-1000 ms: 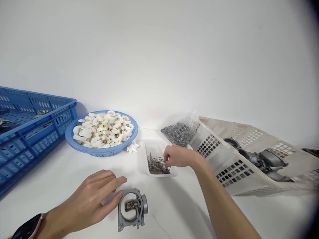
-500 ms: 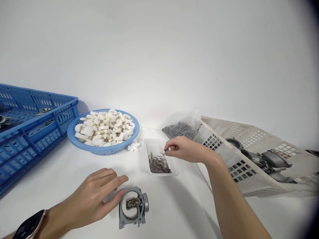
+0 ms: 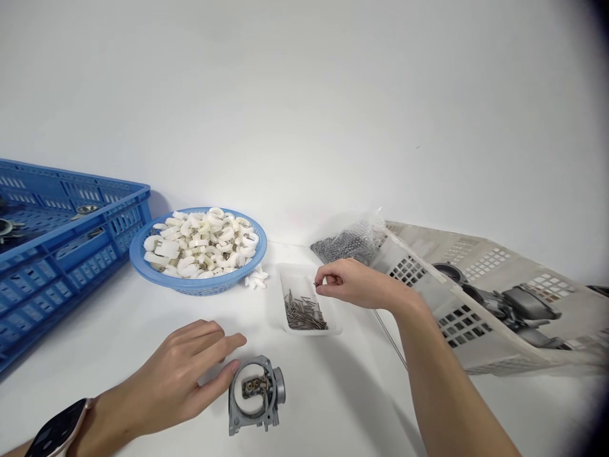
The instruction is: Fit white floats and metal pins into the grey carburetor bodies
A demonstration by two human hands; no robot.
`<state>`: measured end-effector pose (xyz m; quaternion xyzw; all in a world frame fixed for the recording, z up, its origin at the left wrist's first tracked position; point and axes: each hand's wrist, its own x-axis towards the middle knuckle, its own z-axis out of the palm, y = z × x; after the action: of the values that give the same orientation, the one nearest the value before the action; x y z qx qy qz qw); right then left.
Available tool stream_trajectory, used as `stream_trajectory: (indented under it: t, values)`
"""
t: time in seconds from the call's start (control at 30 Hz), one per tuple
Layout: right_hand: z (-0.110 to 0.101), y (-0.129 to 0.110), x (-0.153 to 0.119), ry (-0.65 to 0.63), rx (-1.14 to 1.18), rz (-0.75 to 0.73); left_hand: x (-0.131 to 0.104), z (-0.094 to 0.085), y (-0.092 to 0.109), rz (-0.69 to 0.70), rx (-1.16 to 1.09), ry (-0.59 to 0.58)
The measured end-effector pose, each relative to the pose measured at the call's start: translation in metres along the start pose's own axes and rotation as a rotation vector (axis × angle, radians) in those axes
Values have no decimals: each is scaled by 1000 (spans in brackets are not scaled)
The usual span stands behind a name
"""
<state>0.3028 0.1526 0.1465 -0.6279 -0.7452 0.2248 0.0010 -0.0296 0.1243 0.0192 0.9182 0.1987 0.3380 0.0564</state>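
A grey metal housing (image 3: 257,393) with a white C-shaped float and brass parts inside lies on the table. My left hand (image 3: 190,371) rests at its left, fingers apart, thumb tip at the housing's edge. Above the right side of a white tray (image 3: 290,273), my right hand (image 3: 349,284) has thumb and forefinger pinched on a small thin pin, mostly hidden by the fingertips. Many thin metal pins (image 3: 305,314) are heaped in the tray's near part.
A blue basket (image 3: 204,289) of white floats stands at the back left, with white pieces (image 3: 257,277) beside it. Further left is a blue crate (image 3: 85,247). Right: a plastic bag (image 3: 354,241) of dark parts and a pale crate (image 3: 469,330) holding metal parts.
The pin between my right fingertips shows less than before. Both hands hold nearly the same places.
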Motion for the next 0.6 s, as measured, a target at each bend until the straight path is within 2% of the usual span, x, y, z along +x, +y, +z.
stream_trajectory:
  t: [0.6]
  values:
    - [2, -1, -1, 7, 32, -19, 0, 0, 1, -7, -1, -20]
